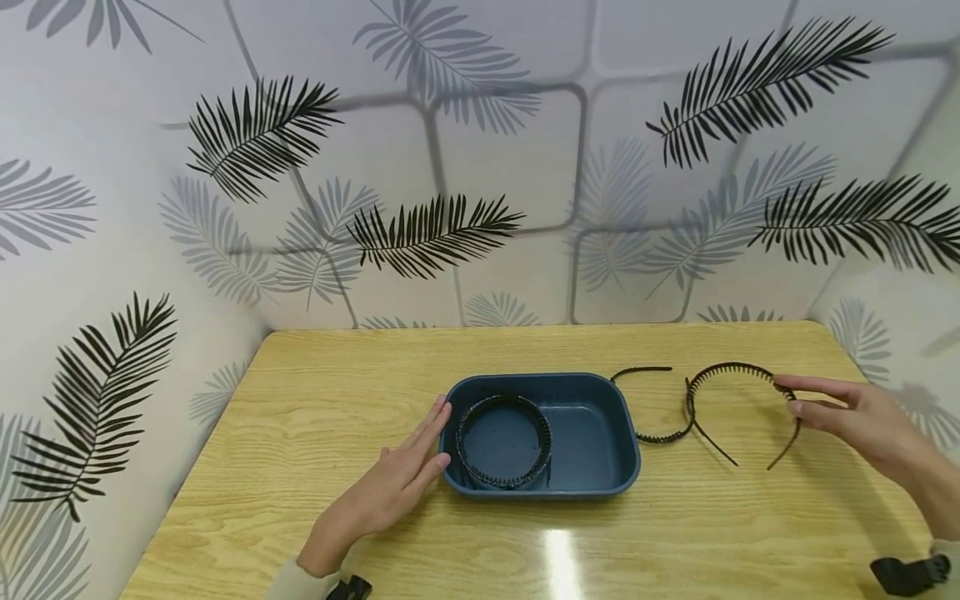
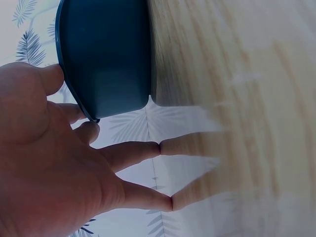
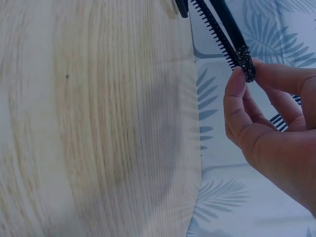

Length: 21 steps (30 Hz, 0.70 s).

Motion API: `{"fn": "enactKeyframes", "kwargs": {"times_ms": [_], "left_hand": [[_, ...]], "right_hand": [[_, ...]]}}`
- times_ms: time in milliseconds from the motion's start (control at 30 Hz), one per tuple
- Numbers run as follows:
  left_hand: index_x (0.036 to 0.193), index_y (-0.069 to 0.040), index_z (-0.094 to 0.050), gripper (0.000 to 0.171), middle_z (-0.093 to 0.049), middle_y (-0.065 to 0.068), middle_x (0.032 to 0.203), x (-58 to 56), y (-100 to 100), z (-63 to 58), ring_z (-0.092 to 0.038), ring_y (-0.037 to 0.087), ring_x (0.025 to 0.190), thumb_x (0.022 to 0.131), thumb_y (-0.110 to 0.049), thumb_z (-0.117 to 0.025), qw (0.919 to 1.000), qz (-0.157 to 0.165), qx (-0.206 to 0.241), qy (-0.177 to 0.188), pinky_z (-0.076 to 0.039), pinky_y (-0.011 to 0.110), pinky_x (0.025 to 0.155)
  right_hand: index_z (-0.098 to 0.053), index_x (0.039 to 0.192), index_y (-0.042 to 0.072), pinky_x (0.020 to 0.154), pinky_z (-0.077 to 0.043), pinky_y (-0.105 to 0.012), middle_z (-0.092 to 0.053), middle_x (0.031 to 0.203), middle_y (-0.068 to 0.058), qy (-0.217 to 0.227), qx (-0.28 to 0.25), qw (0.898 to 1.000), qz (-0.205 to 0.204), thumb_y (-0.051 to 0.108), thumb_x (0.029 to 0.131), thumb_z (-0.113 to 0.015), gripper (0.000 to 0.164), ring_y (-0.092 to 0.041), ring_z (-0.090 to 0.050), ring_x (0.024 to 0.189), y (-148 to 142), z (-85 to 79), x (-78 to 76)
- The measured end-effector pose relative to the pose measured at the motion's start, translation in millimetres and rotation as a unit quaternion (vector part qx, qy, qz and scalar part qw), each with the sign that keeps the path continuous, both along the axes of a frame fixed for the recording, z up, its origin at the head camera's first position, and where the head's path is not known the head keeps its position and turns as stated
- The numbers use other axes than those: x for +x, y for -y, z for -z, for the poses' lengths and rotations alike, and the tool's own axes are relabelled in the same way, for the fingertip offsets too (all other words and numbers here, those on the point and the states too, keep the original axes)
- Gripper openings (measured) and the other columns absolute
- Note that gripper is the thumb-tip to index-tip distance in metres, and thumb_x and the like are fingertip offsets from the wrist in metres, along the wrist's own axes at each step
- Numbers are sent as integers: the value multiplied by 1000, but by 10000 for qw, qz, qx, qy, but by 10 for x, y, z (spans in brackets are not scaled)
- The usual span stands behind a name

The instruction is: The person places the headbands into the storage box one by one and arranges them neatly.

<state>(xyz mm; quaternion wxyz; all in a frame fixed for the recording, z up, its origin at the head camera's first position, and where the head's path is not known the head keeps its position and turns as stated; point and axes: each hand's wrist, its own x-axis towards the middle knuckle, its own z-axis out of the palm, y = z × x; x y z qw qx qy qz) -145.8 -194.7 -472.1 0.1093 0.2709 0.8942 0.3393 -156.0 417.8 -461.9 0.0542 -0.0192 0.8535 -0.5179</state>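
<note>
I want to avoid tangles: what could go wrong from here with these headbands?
The held headband overlaps the other headband in the head view, so its teeth might catch and drag that one along; whether they touch is unclear.
The right hand pinches it on only one side of its arch, so it could twist or slip.
The left hand touches one end of the blue bin; a push there might shift it against the other headband.

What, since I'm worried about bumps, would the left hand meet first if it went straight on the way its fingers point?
The dark-blue, rounded rectangular, plastic-looking bin; the left hand seems to touch its end wall. Beyond that wall lie black toothed headbands, though depth is unclear.
</note>
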Motion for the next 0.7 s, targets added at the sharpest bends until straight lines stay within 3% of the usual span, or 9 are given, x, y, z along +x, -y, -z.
{"fn": "enactKeyframes", "kwargs": {"times_ms": [233,433,633,700], "left_hand": [[167,-27,-4,64,4,-12,171,2,-3,-12,-20,29,153,113,-41,-36,10000,4,-52,-12,-13,88,100],[167,-28,-5,65,3,-8,172,4,-1,-23,-20,29,153,113,-40,-38,9999,-17,-118,-23,-14,87,100],[167,-27,-4,65,4,-11,172,-11,0,-26,-22,31,153,113,-41,-38,9998,16,-169,-89,-18,86,100],[167,-24,-4,66,3,-10,171,-23,2,-29,-19,28,154,113,-41,-38,9997,82,-143,-183,-21,79,108]], "right_hand": [[-48,154,8,78,-49,-11,-49,120,40,121,139,9997,142,27,103,-66,58,13,-61,100,55,-39,1],[-46,156,12,80,-50,-12,-48,125,34,231,-42,9994,239,29,103,-65,59,12,-62,102,102,-59,4],[-48,155,12,80,-50,-11,-53,121,36,295,-979,9944,254,16,105,-63,53,10,-63,102,151,-100,-3],[-50,154,13,80,-50,-11,-55,123,34,287,-1332,9904,248,13,104,-63,52,11,-62,103,167,-106,-4]]}}
